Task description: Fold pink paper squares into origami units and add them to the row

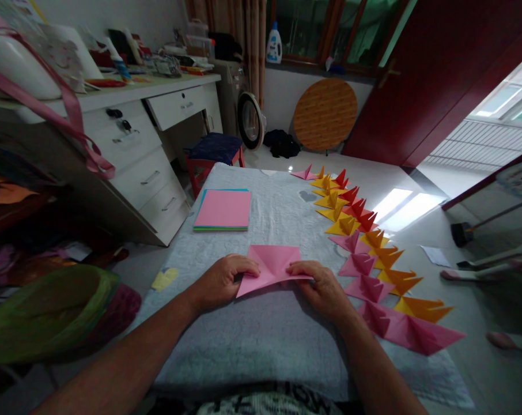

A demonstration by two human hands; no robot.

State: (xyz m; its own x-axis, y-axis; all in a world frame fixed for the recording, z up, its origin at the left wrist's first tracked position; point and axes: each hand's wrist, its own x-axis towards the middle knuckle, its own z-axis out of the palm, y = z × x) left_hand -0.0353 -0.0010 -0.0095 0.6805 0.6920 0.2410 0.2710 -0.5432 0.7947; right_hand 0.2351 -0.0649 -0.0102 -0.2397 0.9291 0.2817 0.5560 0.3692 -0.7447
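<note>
Grey quilted table cover (261, 346) seen in dim room. Pink folded paper (272, 266) pinned flat on cover between both hands. Left hand (220, 282) fingers curled, pressed on paper's left edge; right hand (324, 288) fingers bent, pressed on right edge. Row of folded paper pieces (373, 259) laid beyond right fingers. Stack of paper sheets (223, 210) lying ahead of left fingers.

Nothing reads clearly: the label on the detergent bottle (274, 43) is too small, and the shirt (261, 404) print is cut off.
</note>
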